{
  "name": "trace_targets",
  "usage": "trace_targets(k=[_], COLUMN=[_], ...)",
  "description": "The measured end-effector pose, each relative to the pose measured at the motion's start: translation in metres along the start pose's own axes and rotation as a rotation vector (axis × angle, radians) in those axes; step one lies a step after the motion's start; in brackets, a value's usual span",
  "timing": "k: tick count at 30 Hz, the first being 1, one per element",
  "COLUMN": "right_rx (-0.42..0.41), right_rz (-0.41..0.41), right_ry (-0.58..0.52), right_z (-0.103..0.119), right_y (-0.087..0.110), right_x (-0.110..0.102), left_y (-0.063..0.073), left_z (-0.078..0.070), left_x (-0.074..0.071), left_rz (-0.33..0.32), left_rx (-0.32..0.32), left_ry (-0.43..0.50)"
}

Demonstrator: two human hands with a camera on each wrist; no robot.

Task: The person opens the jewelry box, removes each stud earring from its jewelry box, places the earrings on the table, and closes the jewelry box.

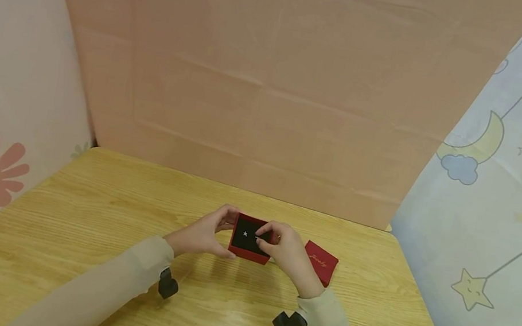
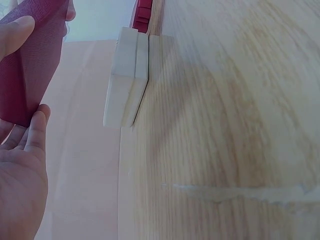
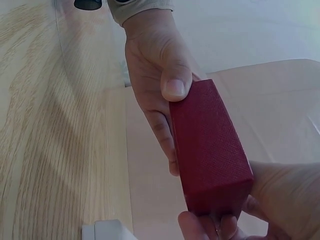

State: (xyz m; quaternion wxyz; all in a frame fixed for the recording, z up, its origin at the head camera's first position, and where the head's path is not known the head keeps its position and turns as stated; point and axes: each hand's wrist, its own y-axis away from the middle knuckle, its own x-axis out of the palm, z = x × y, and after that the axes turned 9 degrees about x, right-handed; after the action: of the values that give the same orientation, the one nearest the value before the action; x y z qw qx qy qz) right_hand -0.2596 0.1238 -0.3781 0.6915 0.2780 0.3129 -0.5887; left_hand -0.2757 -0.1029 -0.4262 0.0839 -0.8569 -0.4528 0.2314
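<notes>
A red jewelry box (image 1: 249,255) with a black insert is held up over the table, its open side toward the head camera. My left hand (image 1: 208,233) grips its left end, thumb along the near wall and fingers at the far side. On the insert sits a small silver star-shaped stud earring (image 1: 245,233). At the box's right end, the thumb and index finger of my right hand (image 1: 282,244) pinch a tiny silver earring (image 1: 256,237) at the insert, mostly covered by the fingertips. Other right fingers (image 3: 190,227) lie against the box's end from below.
The red lid (image 1: 321,262), with gold lettering, lies on the wooden table (image 1: 192,314) right of the box, partly behind the right forearm. A small white box (image 2: 125,77) stands on the table below the hands. A plain backdrop hangs behind the table.
</notes>
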Motion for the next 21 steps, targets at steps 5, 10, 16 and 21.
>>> trace_targets(k=[5,10,16,21], right_rx=[-0.002,-0.017,-0.022,-0.025], right_rz=[0.001,0.009,0.027,0.038], right_ry=[-0.001,-0.009,-0.018,-0.043], right_z=[-0.0005,-0.0001,-0.0015,-0.0038], right_y=[-0.0005,-0.0003,-0.0018,-0.0034], right_x=[0.0019,0.0013,0.0006,0.001], left_y=[0.0007,0.0013,0.001,0.0013], left_z=[0.002,0.0036,0.003,0.0025], left_x=[-0.0003,-0.0008,-0.0006,-0.0005], left_rz=[0.008,0.008,0.01,0.009], left_rx=[0.004,0.007,0.01,0.007], left_ry=[0.01,0.017,0.021,0.02])
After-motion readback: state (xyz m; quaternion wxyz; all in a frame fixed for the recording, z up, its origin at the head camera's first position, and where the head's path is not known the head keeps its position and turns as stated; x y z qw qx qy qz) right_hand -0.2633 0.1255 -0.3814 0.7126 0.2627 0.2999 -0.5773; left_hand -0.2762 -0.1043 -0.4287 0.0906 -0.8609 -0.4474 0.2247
